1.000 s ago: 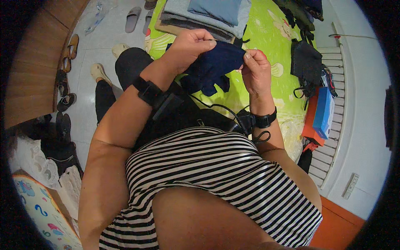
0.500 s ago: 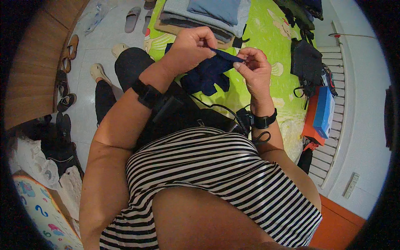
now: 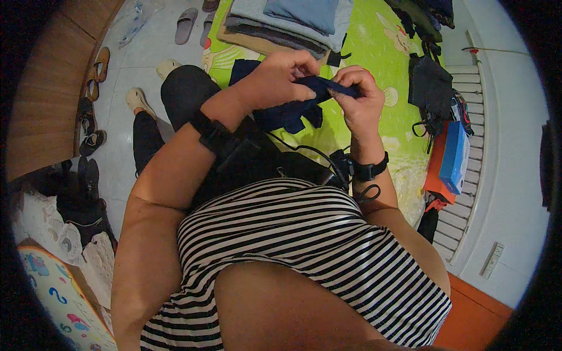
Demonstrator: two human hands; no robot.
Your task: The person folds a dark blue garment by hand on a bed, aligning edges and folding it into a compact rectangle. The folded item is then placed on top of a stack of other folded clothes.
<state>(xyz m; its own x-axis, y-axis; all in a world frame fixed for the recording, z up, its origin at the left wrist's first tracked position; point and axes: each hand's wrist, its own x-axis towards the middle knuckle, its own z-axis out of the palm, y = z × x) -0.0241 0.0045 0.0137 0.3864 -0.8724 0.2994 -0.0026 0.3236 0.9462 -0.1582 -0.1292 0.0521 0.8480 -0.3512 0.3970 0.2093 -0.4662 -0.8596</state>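
Left hand and right hand both pinch a dark blue garment, held above green bedsheet; folded clothes stack beyond.

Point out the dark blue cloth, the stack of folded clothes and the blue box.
dark blue cloth (image 3: 287,114), head view, hanging part below the hands
stack of folded clothes (image 3: 293,20), head view, top layers
blue box (image 3: 453,155), head view, its blue face

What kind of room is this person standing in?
Most likely a bedroom at home: a bed with a bright green cartoon-print sheet carries a stack of folded clothes, and slippers and sandals lie scattered on the pale tiled floor.
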